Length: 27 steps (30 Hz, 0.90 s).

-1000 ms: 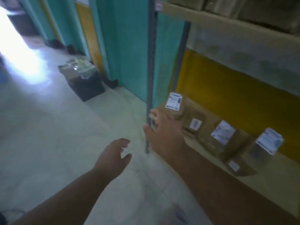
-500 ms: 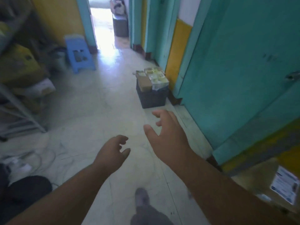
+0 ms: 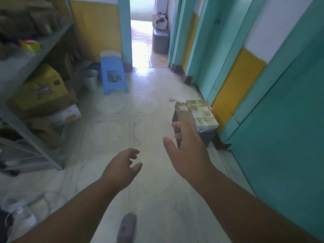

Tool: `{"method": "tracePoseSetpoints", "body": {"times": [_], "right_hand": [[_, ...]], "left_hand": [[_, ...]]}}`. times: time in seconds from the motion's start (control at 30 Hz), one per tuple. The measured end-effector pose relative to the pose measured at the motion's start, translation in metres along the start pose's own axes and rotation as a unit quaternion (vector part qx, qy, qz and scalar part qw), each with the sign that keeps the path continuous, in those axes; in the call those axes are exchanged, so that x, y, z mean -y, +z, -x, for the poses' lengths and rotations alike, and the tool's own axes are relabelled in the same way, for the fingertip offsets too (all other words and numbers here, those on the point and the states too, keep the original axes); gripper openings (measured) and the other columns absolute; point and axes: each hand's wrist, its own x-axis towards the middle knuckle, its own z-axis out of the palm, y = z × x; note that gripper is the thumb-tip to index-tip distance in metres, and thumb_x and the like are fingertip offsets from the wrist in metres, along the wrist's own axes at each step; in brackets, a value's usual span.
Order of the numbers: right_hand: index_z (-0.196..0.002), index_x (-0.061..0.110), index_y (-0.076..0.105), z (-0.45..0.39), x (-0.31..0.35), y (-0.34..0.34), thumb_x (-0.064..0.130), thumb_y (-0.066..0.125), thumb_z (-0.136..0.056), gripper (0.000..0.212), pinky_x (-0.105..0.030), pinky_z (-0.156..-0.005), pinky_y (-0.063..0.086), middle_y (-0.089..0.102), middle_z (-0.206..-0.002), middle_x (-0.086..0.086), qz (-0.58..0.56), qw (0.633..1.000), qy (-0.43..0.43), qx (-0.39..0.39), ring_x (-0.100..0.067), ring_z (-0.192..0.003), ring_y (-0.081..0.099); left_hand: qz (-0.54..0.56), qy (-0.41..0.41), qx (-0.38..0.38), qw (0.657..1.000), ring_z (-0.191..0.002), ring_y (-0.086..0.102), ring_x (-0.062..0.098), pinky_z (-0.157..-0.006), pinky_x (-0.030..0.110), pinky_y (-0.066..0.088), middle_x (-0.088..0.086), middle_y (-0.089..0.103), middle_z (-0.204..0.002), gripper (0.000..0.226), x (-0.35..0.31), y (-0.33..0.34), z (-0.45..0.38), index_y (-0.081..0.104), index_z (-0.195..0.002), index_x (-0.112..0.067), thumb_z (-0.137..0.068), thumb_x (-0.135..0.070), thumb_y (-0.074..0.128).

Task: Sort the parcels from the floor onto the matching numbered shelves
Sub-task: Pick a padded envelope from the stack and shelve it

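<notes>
Two hands, left (image 3: 121, 170) and right (image 3: 188, 152), hang loosely spread (holding nothing) near one crate (image 3: 206, 136) of parcels (image 3: 201, 114).

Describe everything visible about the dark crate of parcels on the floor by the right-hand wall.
The crate is dark, boxy and open-topped, standing upright on the pale tiled floor close to the teal and yellow wall. Parcels are piled above its rim: one brown cardboard, others wrapped in shiny clear film over yellowish contents. The right hand overlaps its near left corner in view; contact cannot be told.
</notes>
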Motion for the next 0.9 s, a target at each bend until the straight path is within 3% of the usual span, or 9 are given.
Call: {"method": "tracePoseSetpoints", "body": {"times": [0.23,0.4,0.5,0.6,0.7,0.83,0.9], "right_hand": [[-0.135,0.028,0.046,-0.152,-0.024,-0.012,0.039,0.06,-0.096,0.042,-0.02,-0.081,0.046,0.05,-0.134,0.007,-0.006,0.991,0.108,-0.074,-0.008,-0.113,0.054],[-0.135,0.025,0.048,-0.252,-0.093,-0.017,0.037,0.06,-0.096,0.043,-0.007,-0.066,0.036,0.052,-0.132,0.005,0.014,0.978,0.164,-0.128,-0.01,-0.109,0.055],[-0.134,0.02,0.049,-0.324,-0.135,-0.024,0.031,0.061,-0.096,0.041,-0.014,-0.072,0.039,0.053,-0.131,0.001,0.018,0.975,0.172,-0.141,-0.012,-0.111,0.054],[-0.133,0.02,0.049,-0.397,-0.164,-0.039,0.031,0.061,-0.095,0.042,-0.012,-0.072,0.039,0.052,-0.13,0.002,0.02,0.971,0.185,-0.152,-0.014,-0.115,0.054],[-0.133,0.021,0.049,-0.466,-0.184,-0.051,0.033,0.061,-0.095,0.042,-0.021,-0.082,0.046,0.052,-0.132,0.002,0.024,0.965,0.208,-0.156,-0.015,-0.118,0.054],[-0.129,0.018,0.053,-0.539,-0.222,-0.049,0.031,0.065,-0.092,0.041,-0.019,-0.075,0.044,0.053,-0.117,0.005,0.045,0.958,0.221,-0.179,-0.014,-0.104,0.057],[-0.129,0.017,0.054,-0.573,-0.248,-0.043,0.029,0.064,-0.093,0.039,-0.011,-0.068,0.041,0.053,-0.117,0.003,0.053,0.948,0.248,-0.191,-0.012,-0.101,0.056]], "left_hand": [[-0.042,0.062,0.085,0.994,-0.097,0.06,0.01,-0.082,0.023,0.044,-0.008,0.061,-0.118,0.04,-0.043,-0.034,-0.188,0.055,-0.133,-0.028,-0.094,-0.034,0.066],[-0.035,0.096,0.142,0.985,-0.1,0.06,0.011,-0.083,0.024,0.045,-0.006,0.061,-0.119,0.04,-0.093,0.012,-0.319,0.055,-0.134,-0.028,-0.095,-0.034,0.065],[-0.045,0.097,0.161,0.981,-0.1,0.059,0.011,-0.086,0.027,0.052,-0.008,0.059,-0.118,0.041,-0.125,0.037,-0.395,0.054,-0.134,-0.029,-0.096,-0.036,0.064],[-0.079,0.111,0.184,0.974,-0.1,0.059,0.009,-0.086,0.025,0.051,-0.011,0.058,-0.117,0.041,-0.16,0.042,-0.464,0.053,-0.135,-0.031,-0.096,-0.038,0.064],[-0.095,0.124,0.2,0.967,-0.102,0.059,0.009,-0.088,0.025,0.053,-0.01,0.059,-0.121,0.041,-0.186,0.044,-0.533,0.053,-0.135,-0.032,-0.096,-0.038,0.063],[-0.096,0.127,0.236,0.959,-0.101,0.058,0.009,-0.085,0.025,0.054,-0.012,0.057,-0.118,0.039,-0.208,0.072,-0.628,0.053,-0.133,-0.033,-0.096,-0.037,0.063],[-0.093,0.131,0.261,0.952,-0.101,0.059,0.009,-0.086,0.029,0.056,-0.013,0.057,-0.116,0.034,-0.217,0.093,-0.68,0.056,-0.128,-0.033,-0.095,-0.034,0.063]]}}
